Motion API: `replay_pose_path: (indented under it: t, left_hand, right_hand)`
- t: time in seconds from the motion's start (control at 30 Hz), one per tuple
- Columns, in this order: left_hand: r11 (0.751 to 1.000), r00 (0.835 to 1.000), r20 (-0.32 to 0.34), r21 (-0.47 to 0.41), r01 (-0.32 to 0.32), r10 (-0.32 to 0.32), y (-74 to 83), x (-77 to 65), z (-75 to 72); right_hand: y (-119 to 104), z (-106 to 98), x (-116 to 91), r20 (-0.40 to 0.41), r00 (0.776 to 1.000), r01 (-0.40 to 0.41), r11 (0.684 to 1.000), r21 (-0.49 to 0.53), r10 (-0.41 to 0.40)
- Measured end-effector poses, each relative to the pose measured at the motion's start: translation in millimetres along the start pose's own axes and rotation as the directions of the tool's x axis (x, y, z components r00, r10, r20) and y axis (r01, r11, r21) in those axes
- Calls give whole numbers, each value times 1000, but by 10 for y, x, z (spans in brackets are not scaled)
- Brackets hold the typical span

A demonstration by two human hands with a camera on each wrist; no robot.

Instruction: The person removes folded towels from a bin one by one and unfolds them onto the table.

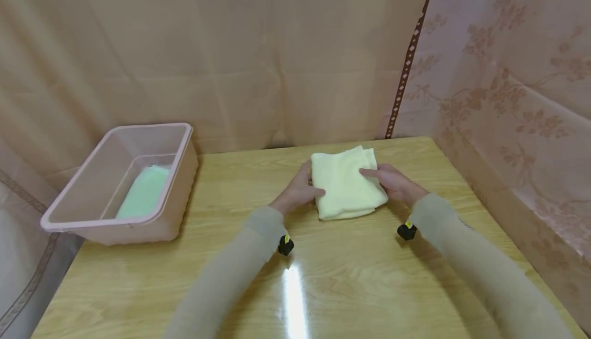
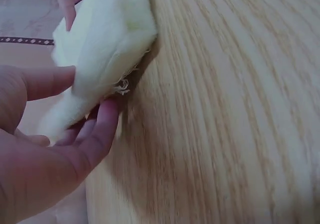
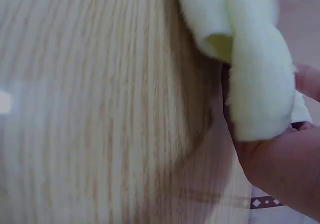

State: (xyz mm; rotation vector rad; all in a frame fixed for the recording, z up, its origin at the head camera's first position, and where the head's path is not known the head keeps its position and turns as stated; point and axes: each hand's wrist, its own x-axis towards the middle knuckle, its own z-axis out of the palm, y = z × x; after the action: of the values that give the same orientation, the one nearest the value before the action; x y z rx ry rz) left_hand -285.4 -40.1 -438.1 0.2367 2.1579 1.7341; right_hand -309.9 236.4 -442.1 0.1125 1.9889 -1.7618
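A pale yellow towel [image 1: 346, 185], folded into a thick square, is between my two hands towards the back of the table. My left hand [image 1: 300, 189] grips its left edge, thumb on top; the left wrist view shows the fingers [image 2: 102, 129] tucked beneath the towel [image 2: 107, 38] and some loose threads at its edge. On the opposite side my right hand [image 1: 392, 181] holds the right edge, thumb above. In the right wrist view the folded layers [image 3: 262, 83] lie between thumb and fingers, and the fingers under them are mostly hidden.
At the left of the wooden table [image 1: 249, 298] stands a pink plastic basin [image 1: 180, 200] with a light green folded cloth [image 1: 145, 190] inside. Beige curtains [image 1: 231, 62] hang behind the table, and a flowered curtain [image 1: 521, 103] hangs along its right side.
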Motion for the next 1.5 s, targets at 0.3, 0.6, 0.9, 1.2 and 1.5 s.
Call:
replay_pose_path:
  t: [0.3,0.6,0.9,1.2,1.5]
  left_hand:
    - [897,990,53,419,-144,134,-40,5,16]
    - [804,986,85,572,-164,141,-6,-31,18]
    - [790,987,93,591,-160,131,1,1,19]
    - [743,990,61,656,-134,125,56,-26,134]
    - [956,995,94,288,-55,29,335,-55,281]
  right_hand:
    - [35,3,44,3,1000,-3,998,-57,3]
    - [45,-8,58,3,1000,-7,997,-80,7]
    - [53,-49,74,17,1000,13,994,-109,-11]
    - [-99,-50,-90,-1,1000,19,989,-146,-19]
    - [-383,124,-271,53,991,130,980,-151,-123]
